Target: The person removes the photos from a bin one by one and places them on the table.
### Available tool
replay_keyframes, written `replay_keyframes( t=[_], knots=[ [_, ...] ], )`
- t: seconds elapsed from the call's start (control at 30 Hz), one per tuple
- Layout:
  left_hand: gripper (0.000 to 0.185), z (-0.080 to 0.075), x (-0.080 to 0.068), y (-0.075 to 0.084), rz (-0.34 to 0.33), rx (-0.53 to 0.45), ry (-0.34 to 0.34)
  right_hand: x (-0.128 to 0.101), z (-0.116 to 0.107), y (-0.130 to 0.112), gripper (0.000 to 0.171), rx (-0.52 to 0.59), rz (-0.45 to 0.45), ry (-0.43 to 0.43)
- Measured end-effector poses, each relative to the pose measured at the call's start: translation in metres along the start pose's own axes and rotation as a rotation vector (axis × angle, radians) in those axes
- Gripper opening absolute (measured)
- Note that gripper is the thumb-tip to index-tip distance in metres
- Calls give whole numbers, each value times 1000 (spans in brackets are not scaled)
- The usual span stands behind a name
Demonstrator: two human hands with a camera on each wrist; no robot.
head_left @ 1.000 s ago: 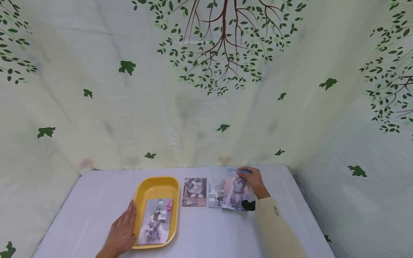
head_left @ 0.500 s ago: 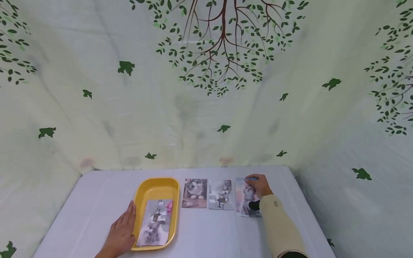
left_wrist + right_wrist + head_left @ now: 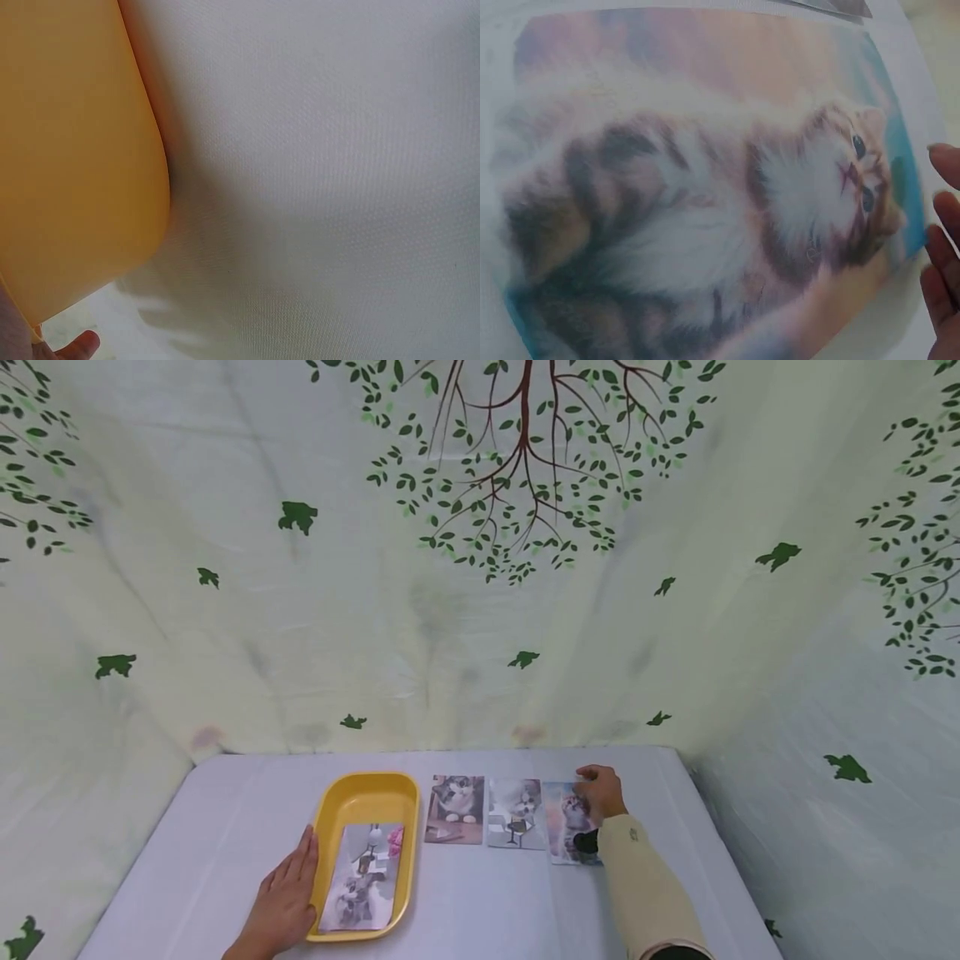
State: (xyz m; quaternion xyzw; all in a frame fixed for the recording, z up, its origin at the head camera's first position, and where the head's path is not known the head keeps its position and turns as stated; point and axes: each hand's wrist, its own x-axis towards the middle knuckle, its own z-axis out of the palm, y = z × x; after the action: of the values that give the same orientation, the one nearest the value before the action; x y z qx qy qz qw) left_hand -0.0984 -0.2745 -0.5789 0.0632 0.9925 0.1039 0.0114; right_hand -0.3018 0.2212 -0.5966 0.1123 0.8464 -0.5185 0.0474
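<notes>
In the head view my left hand rests with straight fingers along the left side of a yellow tray. A cat picture card lies in the tray. To the right, a row of cards lies on the table: a cat card, a second cat card and a kitten card. Over the kitten card's upper right corner is my right hand. The right wrist view shows the kitten card flat, with my loosely bent fingers just by its top edge, not gripping it.
A white cloth covers the table. Behind and beside it hang pale sheets printed with leaves and branches. In the left wrist view the tray's yellow side stands on the cloth.
My right hand has carried the kitten card rightward off the second card, set it down beside it in the row, and let go. My left hand stays at the tray.
</notes>
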Motion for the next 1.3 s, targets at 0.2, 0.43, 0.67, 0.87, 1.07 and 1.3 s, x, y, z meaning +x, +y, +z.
replay_keyframes(
  t=[0.2,0.43,0.67,0.87,1.07,1.3],
  knots=[
    [89,1,0,-1,14,2,2,-11,16,-16,29,-14,-174,16],
    [92,-1,1,-2,1,1,-12,-45,74,-59,21,128,-374,-137],
    [88,-1,2,-1,-14,-10,-25,-85,139,-95,21,151,-429,-334],
    [87,-1,1,-1,-24,-11,-31,-111,185,-124,18,115,-455,-409],
    [87,0,0,-5,-7,-7,9,-126,222,-145,17,55,-428,-494],
    [86,-1,0,-4,3,-22,31,-133,251,-149,17,79,-334,-534]
  ],
)
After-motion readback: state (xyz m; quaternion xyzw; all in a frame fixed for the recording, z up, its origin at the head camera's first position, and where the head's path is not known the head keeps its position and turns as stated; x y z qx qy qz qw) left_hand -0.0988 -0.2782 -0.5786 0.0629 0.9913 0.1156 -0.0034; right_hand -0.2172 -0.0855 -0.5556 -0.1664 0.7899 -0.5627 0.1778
